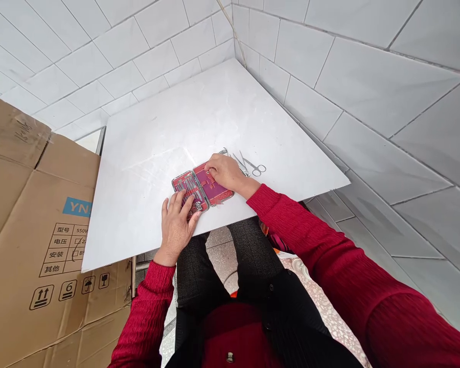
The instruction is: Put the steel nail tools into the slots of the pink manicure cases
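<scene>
An unfolded manicure case (217, 195) with a red and purple lining lies near the front edge of the white table. Several slim metal tools (189, 185) sit in its left half. My left hand (177, 221) rests over the lower left of this half, fingers apart and touching the case. Over the right half, my right hand (224, 171) has its fingertips pinched together at the lining; a small shiny bit shows there, but I cannot make out what it is. Just right of that hand lie small scissors (257, 169) and other thin metal tools, partly hidden by it.
The white table (153, 138) fits into a corner between tiled walls (310, 66). A large cardboard box (30, 204) stands against its left side. A thin cable (233, 31) hangs down in the corner. My knees are under the front edge.
</scene>
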`<state>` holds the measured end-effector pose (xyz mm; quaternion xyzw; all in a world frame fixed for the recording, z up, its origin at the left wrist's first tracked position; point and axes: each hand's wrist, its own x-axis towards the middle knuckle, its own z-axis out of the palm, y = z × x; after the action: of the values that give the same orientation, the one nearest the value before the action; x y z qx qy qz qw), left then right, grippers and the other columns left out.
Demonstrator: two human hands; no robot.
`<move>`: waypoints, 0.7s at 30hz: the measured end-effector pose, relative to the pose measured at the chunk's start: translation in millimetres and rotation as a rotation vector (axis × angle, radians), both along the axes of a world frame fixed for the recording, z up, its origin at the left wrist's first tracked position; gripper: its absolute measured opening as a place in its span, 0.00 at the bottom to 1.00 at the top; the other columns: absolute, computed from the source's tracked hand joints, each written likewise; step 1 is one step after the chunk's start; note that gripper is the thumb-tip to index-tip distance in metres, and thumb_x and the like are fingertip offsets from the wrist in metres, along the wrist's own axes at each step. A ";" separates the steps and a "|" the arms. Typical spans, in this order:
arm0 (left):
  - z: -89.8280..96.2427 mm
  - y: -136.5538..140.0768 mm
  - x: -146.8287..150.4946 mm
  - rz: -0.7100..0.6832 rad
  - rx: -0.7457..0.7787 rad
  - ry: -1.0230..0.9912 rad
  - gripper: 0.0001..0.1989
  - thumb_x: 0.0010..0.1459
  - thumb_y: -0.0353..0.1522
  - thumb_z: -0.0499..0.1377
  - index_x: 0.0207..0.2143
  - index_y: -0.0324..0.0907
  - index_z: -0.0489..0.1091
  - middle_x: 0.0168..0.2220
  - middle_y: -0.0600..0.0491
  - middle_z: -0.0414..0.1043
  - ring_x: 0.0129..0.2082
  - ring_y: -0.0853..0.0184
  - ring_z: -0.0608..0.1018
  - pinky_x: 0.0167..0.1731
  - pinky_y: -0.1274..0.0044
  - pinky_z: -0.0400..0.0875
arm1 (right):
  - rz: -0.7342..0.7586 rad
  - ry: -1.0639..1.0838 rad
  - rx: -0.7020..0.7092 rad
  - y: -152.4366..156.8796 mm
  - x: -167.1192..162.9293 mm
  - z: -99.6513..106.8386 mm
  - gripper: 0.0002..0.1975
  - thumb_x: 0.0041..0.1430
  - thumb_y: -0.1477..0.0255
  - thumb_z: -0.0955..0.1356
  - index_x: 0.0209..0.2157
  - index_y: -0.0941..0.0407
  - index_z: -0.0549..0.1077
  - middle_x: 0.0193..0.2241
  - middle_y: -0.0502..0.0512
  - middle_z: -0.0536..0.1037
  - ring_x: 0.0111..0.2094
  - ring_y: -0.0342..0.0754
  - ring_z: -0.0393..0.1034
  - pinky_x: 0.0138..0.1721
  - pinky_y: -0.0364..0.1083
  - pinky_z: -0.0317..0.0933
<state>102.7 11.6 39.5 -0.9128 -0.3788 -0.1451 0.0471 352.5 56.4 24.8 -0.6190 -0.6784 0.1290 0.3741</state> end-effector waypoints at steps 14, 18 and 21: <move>-1.7 1.7 2.0 0.009 -0.016 0.011 0.25 0.70 0.47 0.50 0.59 0.42 0.72 0.66 0.41 0.64 0.68 0.48 0.63 0.67 0.51 0.52 | -0.005 -0.021 0.001 0.6 -0.6 -0.7 0.15 0.63 0.81 0.64 0.38 0.56 0.82 0.42 0.57 0.78 0.42 0.52 0.71 0.42 0.49 0.61; -1.5 -1.0 2.9 0.011 -0.019 0.012 0.25 0.70 0.47 0.51 0.60 0.43 0.71 0.67 0.42 0.64 0.68 0.48 0.62 0.67 0.52 0.52 | 0.005 -0.028 0.004 0.5 0.3 -0.5 0.15 0.63 0.81 0.64 0.38 0.55 0.82 0.42 0.57 0.78 0.42 0.51 0.71 0.42 0.49 0.60; -2.6 -2.3 2.7 0.011 -0.015 0.008 0.26 0.70 0.48 0.51 0.60 0.43 0.71 0.67 0.42 0.64 0.68 0.48 0.62 0.67 0.52 0.52 | 0.005 -0.027 0.011 0.7 0.7 -1.1 0.15 0.63 0.81 0.64 0.37 0.55 0.82 0.42 0.56 0.78 0.42 0.51 0.70 0.42 0.49 0.60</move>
<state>105.5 9.2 36.9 -0.9117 -0.3845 -0.1383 0.0425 353.3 57.2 23.7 -0.6170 -0.6856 0.1180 0.3679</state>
